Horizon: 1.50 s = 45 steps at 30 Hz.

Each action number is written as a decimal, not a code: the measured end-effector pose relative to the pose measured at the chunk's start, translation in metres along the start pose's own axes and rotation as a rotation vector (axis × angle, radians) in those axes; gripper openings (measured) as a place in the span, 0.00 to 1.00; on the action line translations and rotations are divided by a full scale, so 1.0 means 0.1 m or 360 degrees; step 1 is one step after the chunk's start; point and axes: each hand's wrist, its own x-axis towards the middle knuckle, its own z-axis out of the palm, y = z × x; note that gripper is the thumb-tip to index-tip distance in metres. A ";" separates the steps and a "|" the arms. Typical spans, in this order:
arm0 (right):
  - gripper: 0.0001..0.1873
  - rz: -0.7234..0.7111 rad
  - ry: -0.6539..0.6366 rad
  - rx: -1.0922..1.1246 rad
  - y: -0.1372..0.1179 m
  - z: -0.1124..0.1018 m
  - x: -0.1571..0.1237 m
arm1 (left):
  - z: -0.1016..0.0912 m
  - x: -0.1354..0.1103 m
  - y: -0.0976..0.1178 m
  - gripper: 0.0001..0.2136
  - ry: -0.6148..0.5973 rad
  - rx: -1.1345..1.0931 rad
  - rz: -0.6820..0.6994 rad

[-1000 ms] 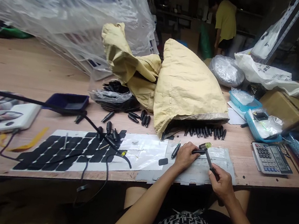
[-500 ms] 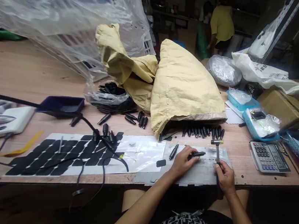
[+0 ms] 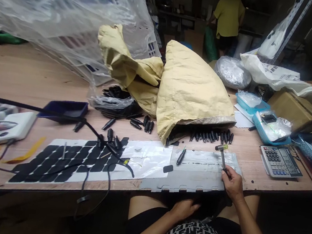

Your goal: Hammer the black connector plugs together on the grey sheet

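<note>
Hammer [image 3: 221, 147] clasped in the right hand [image 3: 232, 182] is over the grey mat [image 3: 190, 178], seemingly between taps, and the left hand [image 3: 185, 209], its grip unclear, probably needs to steady the black green-tipped part [image 3: 180, 158] lying on that mat

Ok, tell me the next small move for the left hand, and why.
Probably bring the left hand up to the black, tapered piece with a green tip: it lies unheld on the flat grey sheet, while that hand sits below the edge of the brown table and the right hand holds the small, yellow-ended hammer.
</note>
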 end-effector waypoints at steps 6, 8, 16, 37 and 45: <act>0.16 0.0000 0.0002 -0.0018 0.00 0.00 -0.01 | -0.15 -0.14 0.13 0.19 -0.0114 0.0129 0.0041; 0.16 -0.0008 -0.0008 -0.0012 0.02 0.01 0.00 | -0.35 -0.33 0.35 0.15 -0.0094 0.0124 0.0191; 0.16 -0.0007 -0.0009 -0.0030 0.04 0.03 0.00 | -1.37 -0.29 0.56 0.11 0.1296 0.0051 0.0089; 0.17 -0.0021 -0.0036 0.0049 0.07 0.01 -0.03 | -1.35 0.75 0.70 0.07 0.1082 0.0146 0.0585; 0.17 -0.0085 -0.0110 -0.0140 0.01 -0.02 -0.02 | -1.39 0.74 0.63 0.05 0.1070 -0.0055 0.0615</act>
